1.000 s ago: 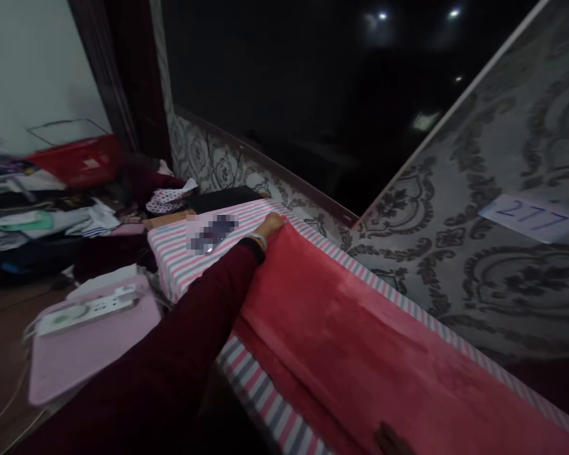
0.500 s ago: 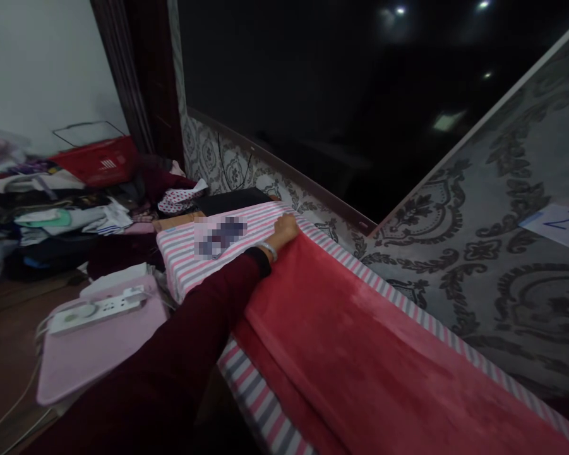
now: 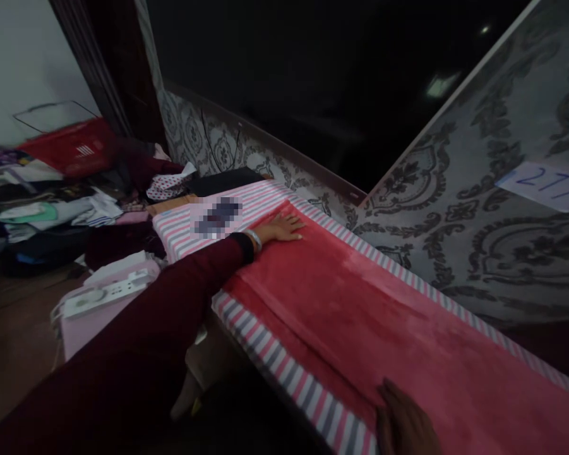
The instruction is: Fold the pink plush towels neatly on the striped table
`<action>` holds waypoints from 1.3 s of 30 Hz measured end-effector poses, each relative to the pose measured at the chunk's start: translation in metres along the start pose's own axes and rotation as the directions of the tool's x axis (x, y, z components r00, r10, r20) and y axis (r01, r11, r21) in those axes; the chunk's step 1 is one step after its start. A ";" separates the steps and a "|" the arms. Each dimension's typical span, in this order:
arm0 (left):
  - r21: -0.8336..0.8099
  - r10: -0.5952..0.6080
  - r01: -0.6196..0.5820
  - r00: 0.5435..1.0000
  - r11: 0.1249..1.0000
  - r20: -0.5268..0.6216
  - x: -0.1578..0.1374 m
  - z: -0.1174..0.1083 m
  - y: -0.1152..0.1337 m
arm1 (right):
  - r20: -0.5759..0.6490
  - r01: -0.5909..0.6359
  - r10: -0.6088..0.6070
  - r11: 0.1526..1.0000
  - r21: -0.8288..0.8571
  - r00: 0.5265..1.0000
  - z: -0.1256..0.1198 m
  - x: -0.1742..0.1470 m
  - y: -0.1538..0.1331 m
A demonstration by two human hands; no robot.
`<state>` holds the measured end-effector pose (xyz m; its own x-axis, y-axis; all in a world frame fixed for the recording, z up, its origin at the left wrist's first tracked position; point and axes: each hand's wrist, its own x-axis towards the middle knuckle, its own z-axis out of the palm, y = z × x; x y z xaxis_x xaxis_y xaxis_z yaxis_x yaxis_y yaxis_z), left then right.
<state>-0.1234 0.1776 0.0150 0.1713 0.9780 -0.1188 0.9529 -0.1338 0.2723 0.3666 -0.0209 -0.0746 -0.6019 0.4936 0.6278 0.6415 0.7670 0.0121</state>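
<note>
A red plush cloth (image 3: 341, 303), folded into a long strip, lies along a table covered with a pink, grey and white striped cloth (image 3: 265, 196). Near the cloth's far end my left hand (image 3: 285, 227) rests flat on it, fingers spread, with a silver bracelet at the wrist. My right hand (image 3: 405, 420) shows at the bottom edge of the view, lying on the near long edge of the red cloth. Its fingers are stretched out, partly in shadow. Beyond my left hand, a blurred-out item lies on the striped cover.
A white power strip (image 3: 107, 294) sits on a pink stool (image 3: 76, 335) at the left. Heaped clothes (image 3: 33, 218) and a red basket (image 3: 71, 148) lie behind it. A large dark screen (image 3: 284, 82) and patterned wall border the table's far side.
My left hand has gone from gripping the cloth's far corner to lying flat on it. The far end now lies flatter. My right hand has come into view at the bottom.
</note>
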 end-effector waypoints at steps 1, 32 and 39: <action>-0.001 0.006 -0.006 1.000 1.000 0.005 -0.005 -0.002 -0.002 | 0.014 -0.039 0.039 0.999 -0.005 0.999 -0.005 0.005 -0.005; -0.040 -0.077 0.067 0.911 0.997 -0.404 -0.166 -0.024 -0.031 | 0.121 -0.402 0.396 0.915 0.032 0.910 -0.017 0.057 0.024; -0.310 -0.155 -0.023 0.829 0.951 -0.538 -0.127 -0.030 0.005 | -0.180 -0.386 0.381 0.922 0.012 0.907 -0.031 0.090 0.026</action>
<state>-0.1483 0.0579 0.0601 -0.1406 0.9171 0.3729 0.8243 -0.1002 0.5572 0.3434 0.0308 0.0063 -0.2154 0.6663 0.7139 0.8185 0.5219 -0.2401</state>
